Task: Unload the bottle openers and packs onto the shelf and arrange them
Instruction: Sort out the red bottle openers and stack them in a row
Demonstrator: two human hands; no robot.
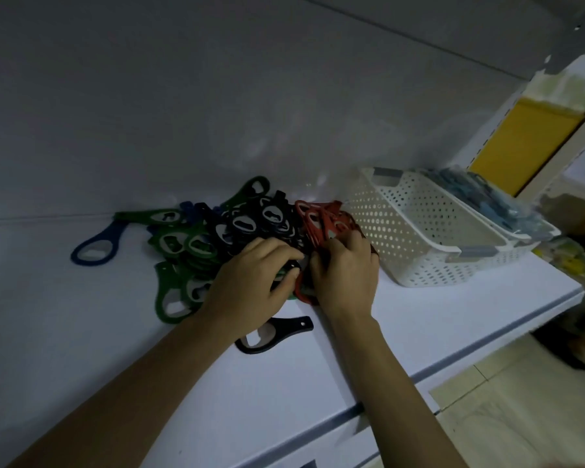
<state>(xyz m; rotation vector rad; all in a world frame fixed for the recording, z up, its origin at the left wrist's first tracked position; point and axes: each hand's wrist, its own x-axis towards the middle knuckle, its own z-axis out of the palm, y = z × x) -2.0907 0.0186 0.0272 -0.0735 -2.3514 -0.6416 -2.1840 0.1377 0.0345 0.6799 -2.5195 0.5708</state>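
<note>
A heap of plastic bottle openers lies on the white shelf [436, 319]: green ones [176, 244] at the left, black ones [260, 221] in the middle, red ones [321, 221] at the right. One blue opener [95, 246] lies apart at the far left, and a single black opener [274, 334] lies near my left wrist. My left hand [250, 282] rests on the heap with its fingers curled over black openers. My right hand [345, 271] grips the red openers at the heap's right edge.
A white perforated basket [419, 238] stands right of the heap, with a second basket behind it holding clear packs of bluish items [480, 197]. A yellow panel [527, 143] stands at the far right. The shelf's front edge runs diagonally below my arms.
</note>
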